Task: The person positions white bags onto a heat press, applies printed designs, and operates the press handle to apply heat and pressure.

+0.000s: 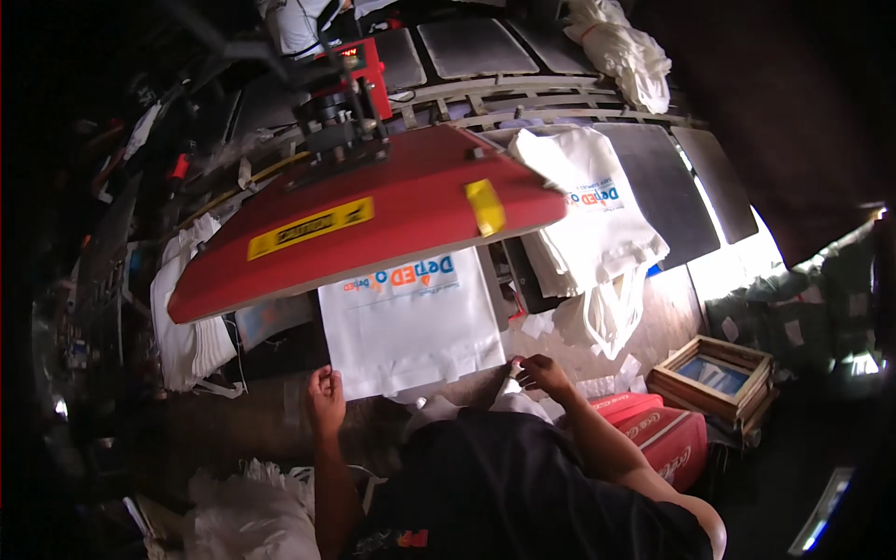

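A white printed fabric bag lies flat under the raised red upper plate of a heat press. My left hand is at the bag's near left corner, its thumb and fingers closed on the edge there. At the near right corner, my right hand has its fingers bent and thumb near the fingertips; whether it grips the edge cannot be told. The far part of the bag is hidden beneath the plate. A stack of white printed bags, with handles hanging towards me, lies to the right of the press.
More folded white bags lie at the left. The press's red control box stands behind. Stacked wooden frames and a red cooler bag are at the near right. White fabric is heaped at the lower left.
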{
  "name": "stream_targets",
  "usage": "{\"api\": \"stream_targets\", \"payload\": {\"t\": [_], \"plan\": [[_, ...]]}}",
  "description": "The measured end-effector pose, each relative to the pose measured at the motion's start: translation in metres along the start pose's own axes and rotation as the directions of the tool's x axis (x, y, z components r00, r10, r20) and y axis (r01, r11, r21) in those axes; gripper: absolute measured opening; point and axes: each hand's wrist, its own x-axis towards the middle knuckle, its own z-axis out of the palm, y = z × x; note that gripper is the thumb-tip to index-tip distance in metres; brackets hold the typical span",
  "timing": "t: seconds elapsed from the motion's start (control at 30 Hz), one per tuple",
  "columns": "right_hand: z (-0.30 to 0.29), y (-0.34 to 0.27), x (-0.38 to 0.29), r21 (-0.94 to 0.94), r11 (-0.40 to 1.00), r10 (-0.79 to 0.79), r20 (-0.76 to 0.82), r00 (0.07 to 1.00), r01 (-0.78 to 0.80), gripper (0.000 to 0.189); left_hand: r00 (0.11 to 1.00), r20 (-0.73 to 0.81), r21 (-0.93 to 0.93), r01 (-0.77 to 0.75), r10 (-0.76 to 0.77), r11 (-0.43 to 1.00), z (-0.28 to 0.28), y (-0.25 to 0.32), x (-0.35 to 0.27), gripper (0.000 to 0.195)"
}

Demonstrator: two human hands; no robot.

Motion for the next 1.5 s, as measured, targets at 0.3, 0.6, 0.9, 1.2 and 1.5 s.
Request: {"api": "stream_targets", "payload": {"t": [0.3,0.6,0.9,1.2,1.5], "plan": [[0.007,-0.144,-0.047,-0.284,0.935,-0.164,0.181,0.97,0.211,0.046,0.95,-0.101,-0.255,0.263,-0.297,0.93,0.038,0.055,-0.047,0.033],[-0.097,-0.236,-0.079,-0.369,0.641,-0.737,-0.051,0.674,0.673,0.021,0.975,0.19,-0.258,0.163,-0.115,0.952,0.158,0.111,-0.031,0.028],[-0.27,-0.16,-0.084,0.11,0.774,-0.421,-0.646,0.637,0.623,0.02,0.921,0.385,-0.237,0.033,0.063,0.971,0.349,0.214,-0.008,0.021],[-0.261,-0.135,-0.025,0.441,0.743,-0.463,-0.205,0.862,0.504,0.033,0.846,0.526,-0.389,0.336,-0.093,0.858,0.394,0.265,-0.005,0.026],[-0.308,-0.157,-0.088,0.224,0.909,-0.289,-0.269,0.919,0.351,0.036,0.85,0.51,-0.155,0.24,-0.13,0.958,0.388,0.254,-0.012,0.037]]}}
